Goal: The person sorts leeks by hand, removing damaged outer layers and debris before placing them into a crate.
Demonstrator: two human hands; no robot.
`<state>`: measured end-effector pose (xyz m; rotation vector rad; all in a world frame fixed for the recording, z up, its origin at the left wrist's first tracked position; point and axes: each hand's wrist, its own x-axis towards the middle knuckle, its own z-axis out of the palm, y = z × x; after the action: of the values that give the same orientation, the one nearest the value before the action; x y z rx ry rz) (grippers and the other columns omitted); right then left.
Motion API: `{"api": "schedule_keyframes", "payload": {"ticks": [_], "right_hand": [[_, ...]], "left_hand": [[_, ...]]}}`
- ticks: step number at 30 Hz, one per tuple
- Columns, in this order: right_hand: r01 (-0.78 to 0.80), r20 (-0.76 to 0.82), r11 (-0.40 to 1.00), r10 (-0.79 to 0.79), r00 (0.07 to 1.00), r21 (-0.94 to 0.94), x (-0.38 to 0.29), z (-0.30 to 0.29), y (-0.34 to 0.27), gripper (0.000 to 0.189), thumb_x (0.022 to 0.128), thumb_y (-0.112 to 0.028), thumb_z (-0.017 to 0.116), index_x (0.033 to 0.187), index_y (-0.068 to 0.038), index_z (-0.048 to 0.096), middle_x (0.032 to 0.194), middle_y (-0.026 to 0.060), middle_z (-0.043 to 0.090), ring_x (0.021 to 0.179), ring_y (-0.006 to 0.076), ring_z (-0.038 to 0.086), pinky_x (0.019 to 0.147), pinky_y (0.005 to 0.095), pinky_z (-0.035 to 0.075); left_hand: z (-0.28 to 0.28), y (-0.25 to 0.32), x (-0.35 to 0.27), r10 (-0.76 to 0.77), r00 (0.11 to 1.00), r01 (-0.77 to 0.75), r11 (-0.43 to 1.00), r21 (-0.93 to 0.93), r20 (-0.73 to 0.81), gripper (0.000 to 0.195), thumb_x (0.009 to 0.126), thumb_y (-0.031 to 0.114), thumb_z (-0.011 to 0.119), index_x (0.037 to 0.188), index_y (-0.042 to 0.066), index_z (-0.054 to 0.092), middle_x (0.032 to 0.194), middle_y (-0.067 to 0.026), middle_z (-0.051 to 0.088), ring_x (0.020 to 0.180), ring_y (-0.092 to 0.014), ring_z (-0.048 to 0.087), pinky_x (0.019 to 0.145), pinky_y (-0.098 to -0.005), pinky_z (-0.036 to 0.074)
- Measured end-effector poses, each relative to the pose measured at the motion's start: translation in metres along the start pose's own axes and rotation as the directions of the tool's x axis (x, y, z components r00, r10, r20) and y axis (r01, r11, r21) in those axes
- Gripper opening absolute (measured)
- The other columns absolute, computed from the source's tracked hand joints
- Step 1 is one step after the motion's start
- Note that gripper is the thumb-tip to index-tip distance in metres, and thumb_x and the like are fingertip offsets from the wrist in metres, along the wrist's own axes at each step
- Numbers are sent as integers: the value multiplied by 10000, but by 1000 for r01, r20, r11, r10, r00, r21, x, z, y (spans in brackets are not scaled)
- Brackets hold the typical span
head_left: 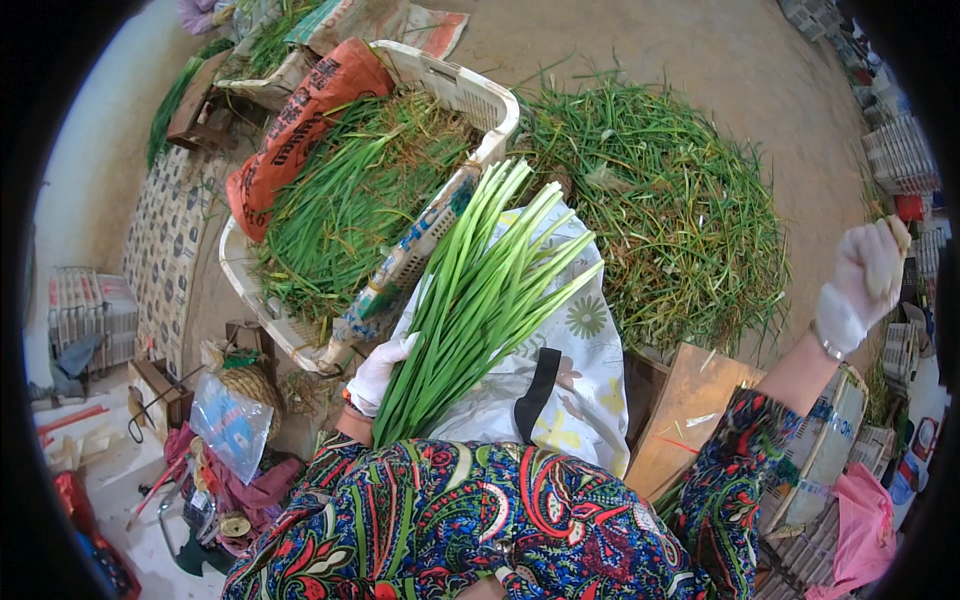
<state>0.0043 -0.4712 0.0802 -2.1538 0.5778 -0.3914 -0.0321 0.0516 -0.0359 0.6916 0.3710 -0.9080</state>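
Note:
My left hand (379, 376), in a white glove, is shut around the lower leaves of a bunch of garlic chives (476, 315). The bunch lies slanted over my lap on a white flowered apron (589, 367), its pale stem ends fanned out away from me. Out at the far right my gloved right hand (862, 281) is raised with its fingers curled into a fist, a little blurred; I can make out nothing in it. Beyond the bunch, a white plastic crate (491, 101) holds more chives (352, 210) with dry, brownish leaves among them.
An orange woven sack (315, 124) drapes over the crate's far left side. A heap of loose green trimmings (667, 210) covers the floor ahead on the right. Beside my right arm leans a wooden board (686, 405). Twine (251, 390) and a plastic bag (231, 424) lie at left.

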Motion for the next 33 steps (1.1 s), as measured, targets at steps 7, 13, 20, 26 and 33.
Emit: {"api": "schedule_keyframes", "payload": {"ticks": [7,13,20,26,33], "right_hand": [[-3,297,756,261,919,-655,7,69,92,573,873,-439,480,1246,-13,385,1089,180,502,998,347,529,903,469,411],[-848,926,-417,-39,375,326,-135,234,-18,820,823,-627,415,1386,-74,192,1395,134,318,1248,322,347,1006,535,286],[-779,719,-408,-329,613,477,-152,297,6,521,952,-392,290,1363,-74,306,1362,113,379,1213,262,404,1034,383,324],[-797,705,-312,-372,603,517,-143,280,12,492,949,-340,346,1352,-61,309,1303,94,422,1168,220,431,1003,343,345],[-806,753,-218,-290,591,550,-137,265,12,472,925,-355,416,1284,-49,407,1177,76,522,1044,186,516,916,318,422]], "left_hand": [[20,10,-5,108,993,-102,988,113,-48,514,839,228,581,1283,30,416,1109,-64,567,932,-153,564,839,-302,450],[102,55,-6,150,989,-121,840,529,-11,653,773,101,634,1347,36,330,1263,-102,485,1162,-201,459,1000,-328,340],[106,21,16,37,976,-201,-250,947,217,1046,706,232,720,1405,-10,-19,1459,-230,67,1361,-362,52,1097,-362,134],[83,89,27,419,903,-337,542,770,99,666,788,281,665,1343,60,370,846,-53,659,678,-95,599,679,-210,483],[97,29,74,287,931,-340,907,250,223,697,826,289,602,1385,46,263,1295,-115,453,1151,-207,468,973,-328,365]]}}
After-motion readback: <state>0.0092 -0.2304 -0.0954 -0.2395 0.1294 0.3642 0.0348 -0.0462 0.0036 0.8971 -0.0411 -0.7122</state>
